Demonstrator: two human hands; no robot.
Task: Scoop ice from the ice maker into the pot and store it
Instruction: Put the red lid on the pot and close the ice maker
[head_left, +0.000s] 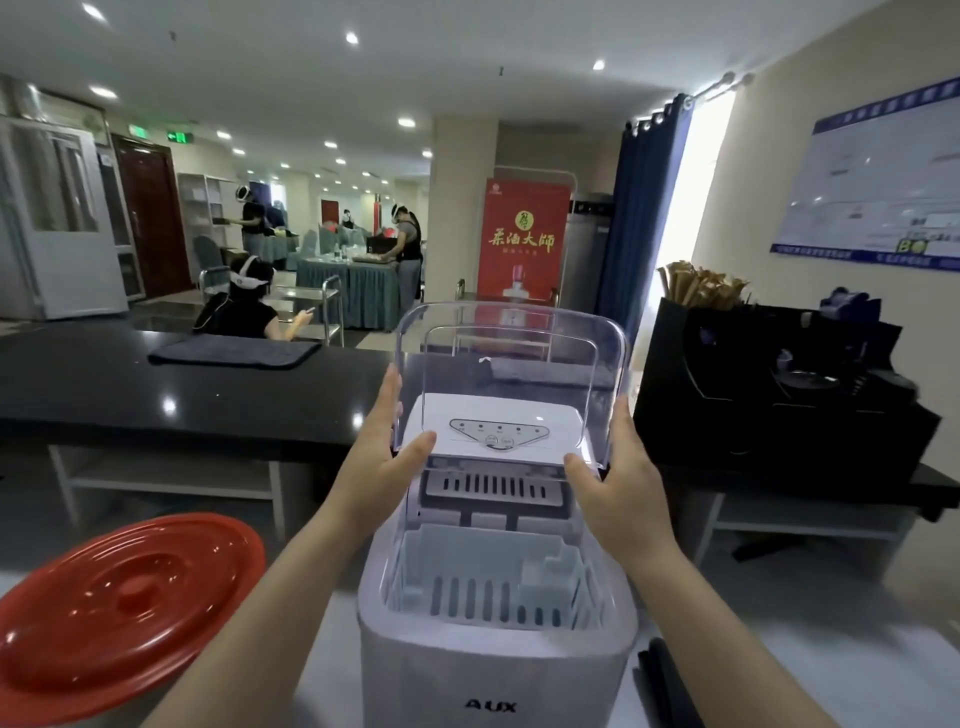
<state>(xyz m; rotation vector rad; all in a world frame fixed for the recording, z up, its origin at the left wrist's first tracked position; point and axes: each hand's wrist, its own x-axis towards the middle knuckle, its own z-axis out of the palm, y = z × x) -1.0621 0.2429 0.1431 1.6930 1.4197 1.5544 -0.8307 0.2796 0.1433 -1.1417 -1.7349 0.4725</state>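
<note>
A grey ice maker (493, 670) marked AUX stands on the light counter right in front of me. Its clear plastic lid (511, 364) is swung up and stands upright over the white control panel. My left hand (387, 457) grips the lid's left side, thumb inside and fingers outside. My right hand (618, 478) grips the right side the same way. Inside the open machine sits a white slotted ice basket (483, 577); I make out no ice in it. A red pot lid (119, 608) lies at the lower left; the pot under it is hidden.
A dark object (657, 686) lies on the counter right of the ice maker. Beyond is a long black counter (208, 395) with a folded dark cloth (234, 351), and black appliances (779, 395) at the right. Several people stand or sit in the room behind.
</note>
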